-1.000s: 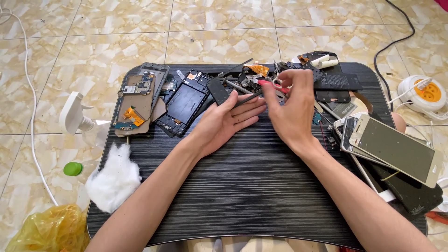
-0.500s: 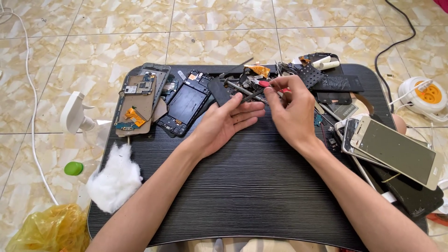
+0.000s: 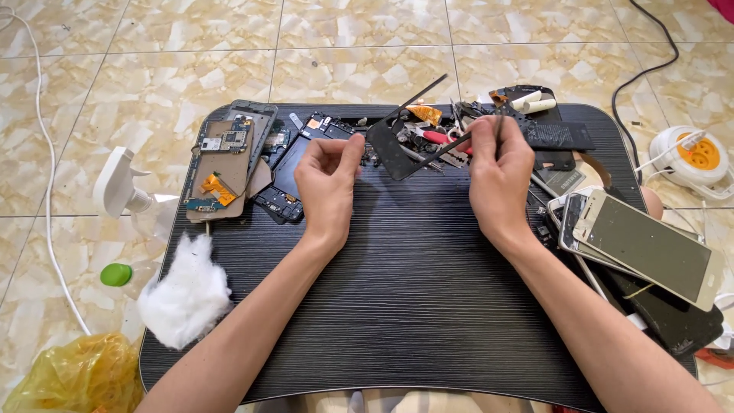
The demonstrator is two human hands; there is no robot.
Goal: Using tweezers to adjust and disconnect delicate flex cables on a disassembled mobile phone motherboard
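The right hand (image 3: 498, 174) holds thin black tweezers (image 3: 447, 145) in a pinched grip, tips angled toward the small black panel (image 3: 391, 149) at the far edge of the table (image 3: 413, 306), presumably for fine picking. The left hand (image 3: 327, 180) hovers just beside the panel with fingertips pressed together; I cannot tell whether they hold anything.
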